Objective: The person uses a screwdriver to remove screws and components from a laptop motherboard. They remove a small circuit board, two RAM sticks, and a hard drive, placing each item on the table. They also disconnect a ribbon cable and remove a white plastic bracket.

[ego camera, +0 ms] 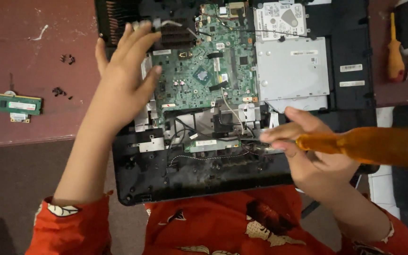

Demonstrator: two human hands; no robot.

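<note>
An opened black laptop base (204, 182) lies in front of me, partly on my lap. Its green motherboard (208, 71) is exposed, with a silver drive bay (291, 71) and a hard drive (279, 19) to the right. My left hand (121, 80) rests flat, fingers spread, on the laptop's left side near the fan and heatsink. My right hand (308, 151) grips a screwdriver with an orange handle (369, 145); its tip points left into the lower middle of the chassis, near the wires.
A dark red table (34, 94) holds a small green memory module (19, 105) and several loose black screws (61, 91). A second orange-handled screwdriver (395, 52) lies at the upper right. My red patterned clothing (223, 222) fills the bottom.
</note>
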